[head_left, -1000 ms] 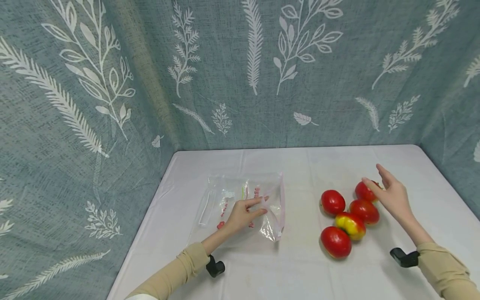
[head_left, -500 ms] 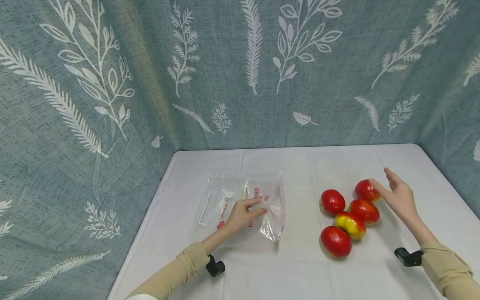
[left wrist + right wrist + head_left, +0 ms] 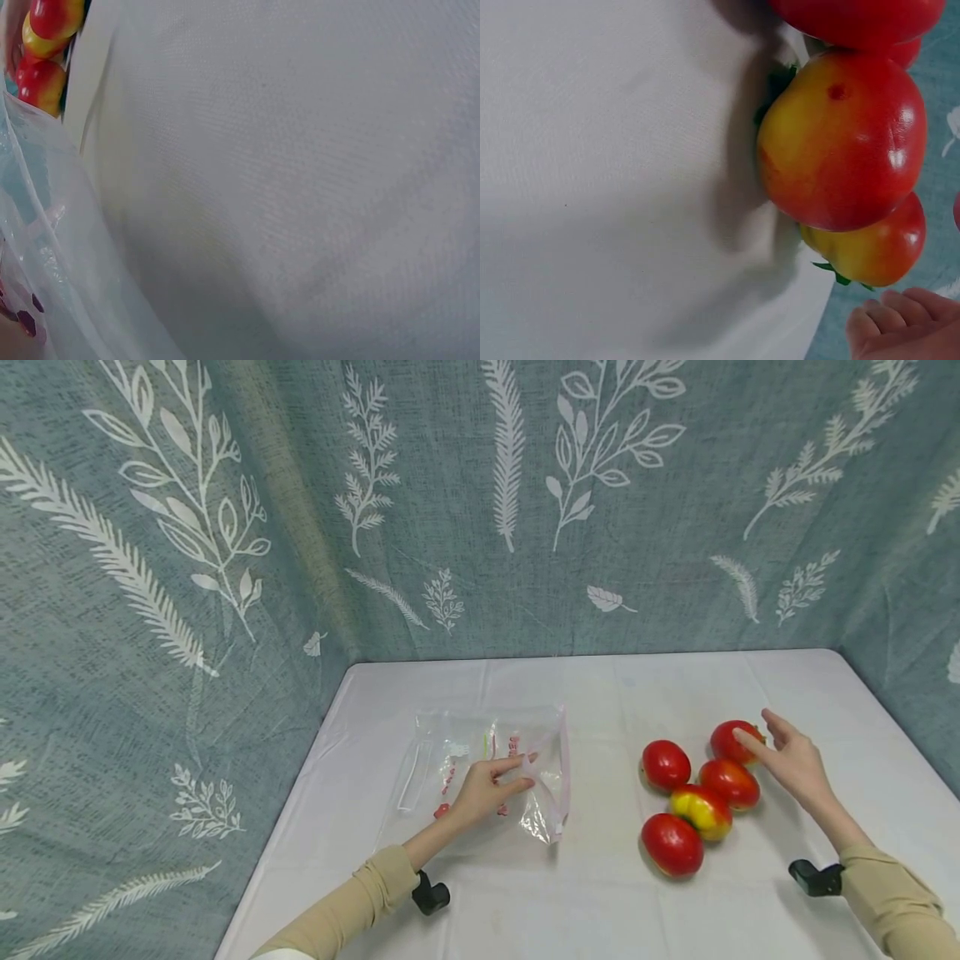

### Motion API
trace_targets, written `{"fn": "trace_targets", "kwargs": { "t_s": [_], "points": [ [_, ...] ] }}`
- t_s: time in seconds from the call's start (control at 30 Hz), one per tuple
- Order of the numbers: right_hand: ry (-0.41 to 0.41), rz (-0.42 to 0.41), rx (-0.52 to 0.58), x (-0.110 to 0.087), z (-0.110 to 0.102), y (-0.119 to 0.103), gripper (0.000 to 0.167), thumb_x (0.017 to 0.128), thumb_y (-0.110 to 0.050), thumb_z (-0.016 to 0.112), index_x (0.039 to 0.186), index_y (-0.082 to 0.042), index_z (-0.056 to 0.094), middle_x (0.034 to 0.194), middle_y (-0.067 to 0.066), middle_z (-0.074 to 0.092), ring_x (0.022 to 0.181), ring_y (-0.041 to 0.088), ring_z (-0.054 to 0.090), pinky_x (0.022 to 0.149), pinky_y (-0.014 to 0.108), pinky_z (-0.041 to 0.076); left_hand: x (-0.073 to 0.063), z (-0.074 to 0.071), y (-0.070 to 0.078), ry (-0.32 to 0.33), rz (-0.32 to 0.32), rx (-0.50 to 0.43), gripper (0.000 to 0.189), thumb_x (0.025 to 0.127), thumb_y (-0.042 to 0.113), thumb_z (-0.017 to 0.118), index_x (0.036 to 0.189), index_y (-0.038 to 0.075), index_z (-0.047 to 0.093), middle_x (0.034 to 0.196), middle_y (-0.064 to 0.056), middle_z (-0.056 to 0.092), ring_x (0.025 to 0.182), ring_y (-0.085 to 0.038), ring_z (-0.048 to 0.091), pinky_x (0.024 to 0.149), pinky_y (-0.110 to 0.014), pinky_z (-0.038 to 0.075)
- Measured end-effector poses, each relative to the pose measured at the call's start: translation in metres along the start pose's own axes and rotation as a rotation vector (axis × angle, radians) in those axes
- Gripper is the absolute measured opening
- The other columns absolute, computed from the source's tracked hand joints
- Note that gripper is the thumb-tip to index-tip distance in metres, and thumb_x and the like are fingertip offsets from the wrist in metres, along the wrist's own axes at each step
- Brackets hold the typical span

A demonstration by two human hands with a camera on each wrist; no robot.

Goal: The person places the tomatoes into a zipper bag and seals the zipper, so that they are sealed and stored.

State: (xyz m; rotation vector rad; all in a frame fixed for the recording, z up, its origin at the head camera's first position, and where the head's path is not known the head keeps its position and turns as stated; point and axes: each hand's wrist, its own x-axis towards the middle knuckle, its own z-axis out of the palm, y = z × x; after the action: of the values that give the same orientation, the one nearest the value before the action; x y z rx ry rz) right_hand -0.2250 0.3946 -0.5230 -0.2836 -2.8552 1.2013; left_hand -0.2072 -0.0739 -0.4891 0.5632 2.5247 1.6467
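Note:
On the left of the white table lies a clear plastic zip bag [image 3: 465, 743] with red print. My left hand [image 3: 480, 789] pinches its upper layer near the opening, raising a fold. In the left wrist view the bag [image 3: 60, 247] fills the lower left and mostly hides the hand. My right hand [image 3: 797, 770] hovers beside the farthest red fruit [image 3: 729, 739], thumb overlapping it in the head view, fingers spread, holding nothing. The right wrist view shows the right hand [image 3: 907, 326] at lower right, apart from a red-and-yellow fruit [image 3: 877, 244] with green leaves.
Several more fruits cluster right of the bag: one red at the left [image 3: 666, 765], one red in the middle [image 3: 729, 783], one yellow-streaked [image 3: 702, 812] and one red in front [image 3: 672, 845]. Blue-green leaf-patterned curtains [image 3: 525, 593] stand behind and beside the table [image 3: 585, 910].
My right hand has shifted slightly right and nearer me, then lowered a little beside the farthest fruit. My left hand, the bag and the fruits stay as they were.

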Motion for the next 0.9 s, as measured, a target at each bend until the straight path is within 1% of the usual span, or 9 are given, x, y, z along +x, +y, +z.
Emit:
{"fn": "trace_targets", "kwargs": {
  "t_s": [0.13, 0.2, 0.3, 0.33, 0.43, 0.5, 0.7, 0.83, 0.9],
  "points": [
    [-0.008, -0.006, -0.001, 0.003, 0.004, 0.007, 0.096, 0.087, -0.064, 0.05, 0.152, -0.005, 0.011, 0.151, 0.032, 0.018, 0.133, 0.055, 0.025, 0.095, 0.066, 0.036, -0.001, -0.002, -0.002, -0.004, 0.097, -0.001, 0.043, 0.083, 0.028, 0.073, 0.116, 0.001, 0.067, 0.119, -0.021, 0.063, 0.043, 0.003, 0.018, 0.039, -0.015, 0.024],
    [-0.008, -0.012, -0.005, 0.003, 0.006, 0.008, 0.096, 0.087, -0.064, 0.049, 0.152, -0.004, 0.011, 0.15, 0.034, 0.018, 0.132, 0.056, 0.025, 0.094, 0.067, 0.035, -0.001, -0.002, -0.003, -0.005, 0.122, -0.004, 0.045, 0.083, 0.031, 0.072, 0.116, 0.001, 0.067, 0.118, -0.021, 0.064, 0.043, 0.003, 0.018, 0.038, -0.015, 0.024],
    [0.001, -0.019, -0.014, 0.002, 0.008, 0.009, 0.096, 0.087, -0.065, 0.048, 0.151, -0.004, 0.011, 0.15, 0.034, 0.019, 0.131, 0.056, 0.026, 0.093, 0.067, 0.036, -0.001, -0.002, -0.002, -0.01, 0.083, -0.005, 0.042, 0.083, 0.026, 0.073, 0.117, 0.002, 0.066, 0.119, -0.019, 0.064, 0.041, 0.003, 0.018, 0.038, -0.015, 0.024],
    [0.002, -0.02, -0.012, 0.002, 0.008, 0.009, 0.096, 0.087, -0.065, 0.048, 0.151, -0.003, 0.011, 0.149, 0.035, 0.019, 0.131, 0.056, 0.025, 0.093, 0.068, 0.035, -0.001, -0.002, -0.002, -0.013, 0.047, -0.012, 0.042, 0.082, 0.023, 0.074, 0.117, 0.001, 0.066, 0.12, -0.019, 0.064, 0.04, 0.003, 0.018, 0.039, -0.014, 0.024],
    [0.0, -0.018, -0.005, 0.0, 0.01, 0.009, 0.097, 0.087, -0.065, 0.047, 0.151, -0.003, 0.01, 0.149, 0.035, 0.019, 0.131, 0.057, 0.024, 0.092, 0.069, 0.035, 0.0, -0.001, -0.001, -0.017, -0.01, -0.006, 0.041, 0.081, 0.015, 0.074, 0.117, 0.0, 0.066, 0.121, -0.019, 0.063, 0.038, 0.004, 0.018, 0.04, -0.014, 0.024],
    [-0.004, -0.014, -0.001, 0.0, 0.011, 0.01, 0.097, 0.088, -0.065, 0.047, 0.151, -0.003, 0.009, 0.149, 0.035, 0.019, 0.131, 0.057, 0.024, 0.093, 0.069, 0.035, 0.0, -0.001, -0.001, -0.016, -0.028, -0.004, 0.04, 0.08, 0.013, 0.074, 0.117, 0.0, 0.066, 0.121, -0.019, 0.063, 0.038, 0.005, 0.017, 0.04, -0.014, 0.024],
    [-0.025, 0.003, -0.004, -0.002, 0.012, 0.01, 0.097, 0.088, -0.065, 0.047, 0.151, -0.002, 0.008, 0.15, 0.035, 0.018, 0.132, 0.056, 0.023, 0.094, 0.067, 0.035, 0.0, 0.0, 0.0, -0.014, -0.037, 0.007, 0.039, 0.08, 0.013, 0.074, 0.117, 0.001, 0.066, 0.122, -0.017, 0.063, 0.039, 0.004, 0.016, 0.041, -0.015, 0.023],
    [-0.036, 0.022, -0.03, -0.007, 0.01, 0.003, 0.097, 0.088, -0.064, 0.047, 0.151, -0.001, 0.009, 0.149, 0.034, 0.02, 0.131, 0.055, 0.026, 0.094, 0.065, 0.037, 0.0, -0.001, -0.001, -0.017, -0.023, 0.014, 0.039, 0.08, 0.013, 0.074, 0.117, 0.001, 0.066, 0.122, -0.018, 0.063, 0.04, 0.004, 0.015, 0.041, -0.015, 0.023],
    [-0.061, 0.032, -0.016, -0.011, 0.008, -0.004, 0.096, 0.089, -0.062, 0.047, 0.15, 0.0, 0.007, 0.149, 0.035, 0.017, 0.132, 0.056, 0.022, 0.096, 0.065, 0.035, -0.001, -0.001, -0.001, -0.025, -0.013, 0.01, 0.039, 0.081, 0.013, 0.074, 0.117, 0.0, 0.066, 0.122, -0.019, 0.062, 0.039, 0.004, 0.017, 0.041, -0.015, 0.024]
  ]
}}
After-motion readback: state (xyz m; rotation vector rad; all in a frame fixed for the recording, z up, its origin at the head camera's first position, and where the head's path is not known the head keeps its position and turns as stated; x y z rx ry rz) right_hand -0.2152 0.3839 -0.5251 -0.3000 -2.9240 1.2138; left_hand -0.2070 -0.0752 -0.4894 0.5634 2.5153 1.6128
